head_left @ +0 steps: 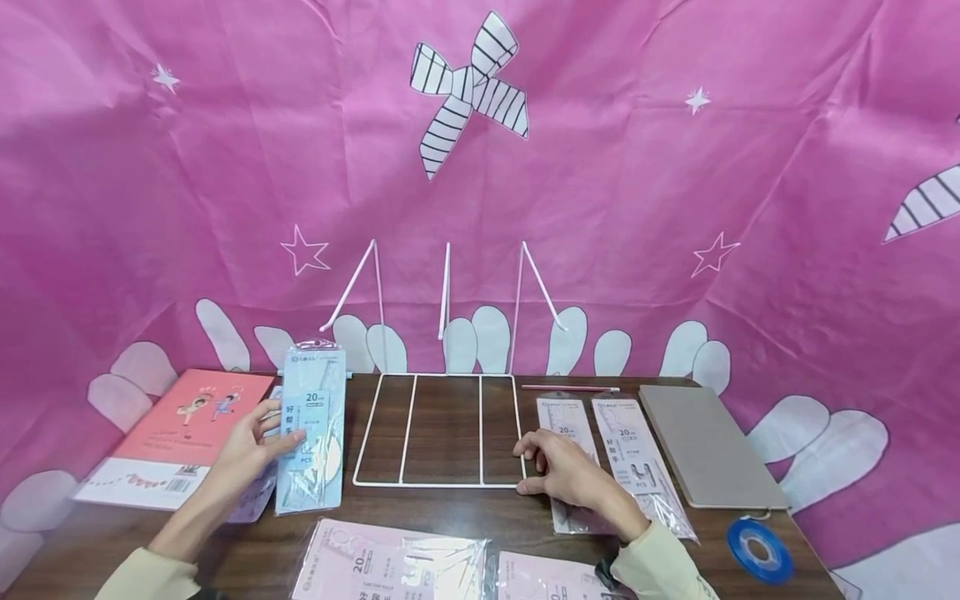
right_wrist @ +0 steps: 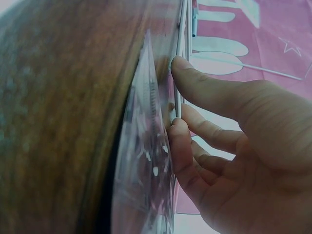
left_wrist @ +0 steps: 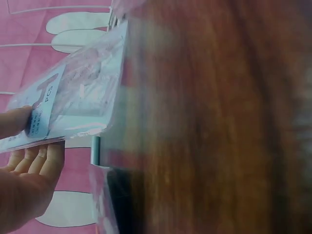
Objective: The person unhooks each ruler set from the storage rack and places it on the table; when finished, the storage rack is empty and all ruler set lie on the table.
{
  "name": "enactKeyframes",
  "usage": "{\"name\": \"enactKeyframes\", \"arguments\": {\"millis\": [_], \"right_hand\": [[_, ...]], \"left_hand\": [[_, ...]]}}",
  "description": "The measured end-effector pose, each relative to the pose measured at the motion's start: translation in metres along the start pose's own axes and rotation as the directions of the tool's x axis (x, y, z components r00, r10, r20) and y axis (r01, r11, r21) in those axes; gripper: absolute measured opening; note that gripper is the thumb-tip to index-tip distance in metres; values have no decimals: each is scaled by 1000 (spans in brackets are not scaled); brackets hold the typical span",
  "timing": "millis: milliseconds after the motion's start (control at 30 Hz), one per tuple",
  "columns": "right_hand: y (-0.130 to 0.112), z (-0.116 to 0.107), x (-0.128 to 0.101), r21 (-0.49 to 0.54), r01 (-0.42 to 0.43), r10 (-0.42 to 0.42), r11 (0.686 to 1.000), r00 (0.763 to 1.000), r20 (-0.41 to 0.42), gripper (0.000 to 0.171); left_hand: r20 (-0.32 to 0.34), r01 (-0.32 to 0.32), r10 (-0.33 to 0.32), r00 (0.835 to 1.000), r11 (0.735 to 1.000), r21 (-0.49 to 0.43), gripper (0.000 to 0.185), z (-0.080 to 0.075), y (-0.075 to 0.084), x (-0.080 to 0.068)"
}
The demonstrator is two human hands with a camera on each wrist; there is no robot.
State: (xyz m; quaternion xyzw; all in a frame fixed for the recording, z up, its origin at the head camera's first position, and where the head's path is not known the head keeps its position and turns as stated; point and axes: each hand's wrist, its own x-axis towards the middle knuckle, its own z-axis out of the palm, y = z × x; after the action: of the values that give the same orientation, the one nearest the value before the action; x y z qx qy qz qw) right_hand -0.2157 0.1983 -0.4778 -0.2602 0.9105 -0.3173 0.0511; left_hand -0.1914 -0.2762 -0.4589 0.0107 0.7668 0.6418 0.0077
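Observation:
My left hand [head_left: 258,437] pinches a blue ruler set in a clear plastic sleeve [head_left: 313,392], thumb in front and fingers behind. In the left wrist view the ruler set [left_wrist: 87,92] is held off the wooden table. A white wire rack [head_left: 442,484] stands at the middle, its base flat on the table and its prongs rising at the back. At the rack's right front corner, my right hand [head_left: 566,475] grips the side wire between thumb and curled fingers. Under and beside that hand lie two pink ruler sets [head_left: 626,442], one partly covered by it.
Two more pink ruler sets [head_left: 390,567] lie along the front edge. On the left are a red and white book [head_left: 202,425] and a purple packet [head_left: 255,497]. A grey notebook [head_left: 708,446] and blue tape roll [head_left: 759,550] lie right. A pink curtain [head_left: 600,167] hangs behind.

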Motion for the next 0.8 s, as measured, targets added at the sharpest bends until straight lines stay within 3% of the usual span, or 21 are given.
{"name": "enactKeyframes", "arguments": {"millis": [133, 300, 500, 667, 800], "right_hand": [[-2, 0, 0, 2, 5, -5, 1000, 1000, -1, 40], [-3, 1, 0, 4, 6, -6, 1000, 1000, 2, 40], [-4, 1, 0, 2, 5, -5, 1000, 1000, -3, 40], [-3, 1, 0, 1, 1, -1, 1000, 1000, -1, 40], [-3, 1, -1, 7, 1, -1, 1000, 1000, 3, 40]], "left_hand": [[6, 51, -51, 999, 997, 58, 65, 0, -6, 8], [-10, 70, -69, 998, 971, 227, 66, -1, -9, 14], [-20, 79, -78, 997, 877, 474, 77, -2, -6, 16], [-18, 58, -58, 998, 817, 573, 75, 0, -7, 16], [-32, 41, -27, 999, 752, 658, 68, 4, -4, 15]]}}
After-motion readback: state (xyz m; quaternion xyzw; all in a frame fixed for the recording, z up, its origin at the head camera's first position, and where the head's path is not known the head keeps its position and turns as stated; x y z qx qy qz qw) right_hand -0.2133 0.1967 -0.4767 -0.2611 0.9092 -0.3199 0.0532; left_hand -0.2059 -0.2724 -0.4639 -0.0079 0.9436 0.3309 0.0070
